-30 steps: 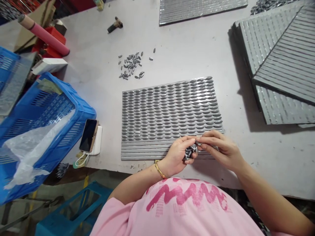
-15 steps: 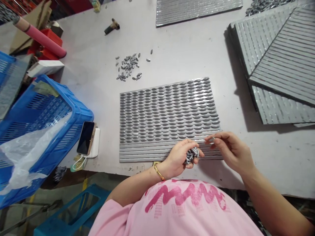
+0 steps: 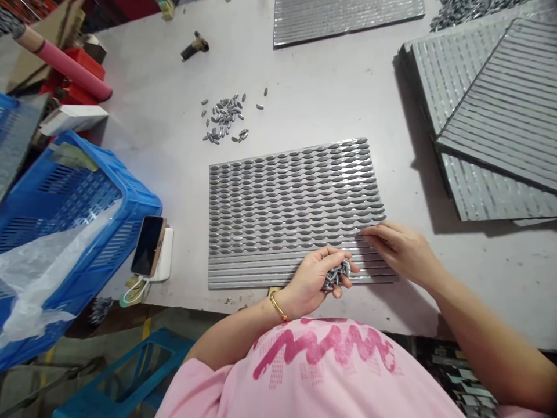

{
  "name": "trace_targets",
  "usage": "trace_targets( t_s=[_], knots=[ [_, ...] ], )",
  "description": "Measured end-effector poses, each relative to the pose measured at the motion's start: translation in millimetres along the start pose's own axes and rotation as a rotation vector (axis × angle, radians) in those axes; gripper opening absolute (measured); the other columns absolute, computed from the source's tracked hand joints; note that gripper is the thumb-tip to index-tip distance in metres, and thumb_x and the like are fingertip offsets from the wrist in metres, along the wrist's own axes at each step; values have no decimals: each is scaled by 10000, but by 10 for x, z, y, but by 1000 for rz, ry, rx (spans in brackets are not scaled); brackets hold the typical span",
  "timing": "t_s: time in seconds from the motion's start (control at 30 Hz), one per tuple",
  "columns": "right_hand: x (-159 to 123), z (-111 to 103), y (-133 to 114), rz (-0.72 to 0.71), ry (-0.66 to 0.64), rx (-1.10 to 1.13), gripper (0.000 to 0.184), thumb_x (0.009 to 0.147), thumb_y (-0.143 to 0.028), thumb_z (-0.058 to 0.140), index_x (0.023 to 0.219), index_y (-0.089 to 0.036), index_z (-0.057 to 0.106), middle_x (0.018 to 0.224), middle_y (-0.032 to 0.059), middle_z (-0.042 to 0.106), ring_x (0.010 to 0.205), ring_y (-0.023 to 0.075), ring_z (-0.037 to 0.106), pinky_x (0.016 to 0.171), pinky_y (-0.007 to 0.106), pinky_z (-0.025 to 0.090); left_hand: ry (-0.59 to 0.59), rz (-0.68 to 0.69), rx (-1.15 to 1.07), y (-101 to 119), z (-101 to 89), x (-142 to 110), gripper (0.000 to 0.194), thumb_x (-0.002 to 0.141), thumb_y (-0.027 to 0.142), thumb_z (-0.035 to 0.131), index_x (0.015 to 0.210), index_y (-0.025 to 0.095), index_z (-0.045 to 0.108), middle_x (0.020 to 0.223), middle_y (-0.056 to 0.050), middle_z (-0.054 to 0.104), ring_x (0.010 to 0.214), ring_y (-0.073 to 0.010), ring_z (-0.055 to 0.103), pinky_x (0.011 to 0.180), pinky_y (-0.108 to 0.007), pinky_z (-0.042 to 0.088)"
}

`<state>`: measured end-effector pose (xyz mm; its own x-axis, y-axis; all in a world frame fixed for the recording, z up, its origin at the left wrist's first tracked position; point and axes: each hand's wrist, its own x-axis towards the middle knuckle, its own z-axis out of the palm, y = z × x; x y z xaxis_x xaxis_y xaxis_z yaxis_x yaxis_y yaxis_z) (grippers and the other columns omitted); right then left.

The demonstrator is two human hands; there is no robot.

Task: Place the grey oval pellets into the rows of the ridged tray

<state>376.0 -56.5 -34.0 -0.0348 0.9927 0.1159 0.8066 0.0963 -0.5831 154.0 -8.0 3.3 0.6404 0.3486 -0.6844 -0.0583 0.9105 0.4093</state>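
A grooved grey board (image 3: 248, 270) lies on the table before me. Rows of small grey spindle-shaped metal pieces (image 3: 278, 200) fill its grooves except the bare ones along the near edge. My left hand (image 3: 313, 271) rests palm up over that near edge, fingers curled round a handful of loose metal pieces (image 3: 334, 277). At the board's right side, my right hand (image 3: 398, 249) is pinched, its fingertips down at the lowest filled row. The metal piece in that pinch is hidden by the fingers now.
Loose metal pieces (image 3: 226, 116) are scattered beyond the board. Stacked grooved boards (image 3: 483, 168) stand at right, another board (image 3: 348, 20) at the back. On the left are a blue crate (image 3: 143, 200), a phone (image 3: 148, 246) on a white power bank (image 3: 166, 255), and a pink roll (image 3: 69, 67).
My right hand has moved slightly up and left, bringing its fingertips down onto the board with the metal piece. My left hand stays nearly still, holding its handful. The view has shifted slightly.
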Motion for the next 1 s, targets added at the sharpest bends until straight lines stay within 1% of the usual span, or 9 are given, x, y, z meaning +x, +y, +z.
trace_targets(
  t_s=[0.17,0.3,0.4,0.53,0.67,0.73,0.8,0.87,1.0],
  knots=[
    [2,13,20,-45,41,-232,173,986,-241,515,973,-211,685,815,23,670,700,155,611,566,275,384,36,-4,22,-9,22,-14,354,823,491,711,909,178,571,772,-34,676,490,-67,537,342,-146,296],
    [-40,38,-13,-150,80,-371,164,968,-166,514,957,-192,676,816,25,658,677,134,579,542,269,334,52,3,30,-13,35,-8,386,812,529,711,894,182,563,756,-25,665,467,-56,499,343,-149,264],
    [-70,58,-3,-216,72,-433,202,942,-106,501,1008,-183,675,856,43,662,735,143,586,561,269,331,61,16,25,-9,33,8,391,805,535,716,901,182,578,755,-20,658,469,-54,492,350,-152,259],
    [-75,58,40,-245,22,-445,251,916,-68,484,1038,-171,678,861,57,655,787,171,597,592,281,355,79,25,32,-17,29,21,391,820,538,702,943,176,624,760,-16,646,481,-49,492,362,-152,262],
    [-68,11,-48,-193,79,-312,214,936,-111,524,1062,-194,676,933,58,673,819,178,622,635,283,413,95,33,39,-26,46,11,395,829,541,691,969,175,646,772,-17,637,491,-45,487,374,-152,259],
    [-70,-22,-179,-166,100,-109,233,934,-145,570,1139,-215,656,993,63,668,868,187,633,696,293,467,101,45,45,-23,65,6,405,825,544,693,989,176,650,763,-13,627,491,-46,481,375,-155,257],
    [-75,-42,-333,-160,76,138,293,924,-156,597,1200,-242,640,1030,70,650,915,196,633,767,321,510,107,62,55,-20,88,7,417,822,557,689,986,175,647,748,-7,615,485,-48,474,368,-156,246],
    [-83,-38,-462,-158,60,308,301,919,-148,596,1189,-266,658,1021,69,635,932,200,626,791,344,528,113,76,71,-26,110,15,425,813,570,688,943,169,635,740,-2,601,472,-47,465,355,-158,233],
    [-122,29,-565,-109,102,387,241,910,-128,604,1089,-268,685,986,60,619,917,196,610,764,351,534,114,72,101,-81,140,47,451,799,605,681,864,167,593,719,14,559,448,-49,460,332,-162,242]
  ],
)
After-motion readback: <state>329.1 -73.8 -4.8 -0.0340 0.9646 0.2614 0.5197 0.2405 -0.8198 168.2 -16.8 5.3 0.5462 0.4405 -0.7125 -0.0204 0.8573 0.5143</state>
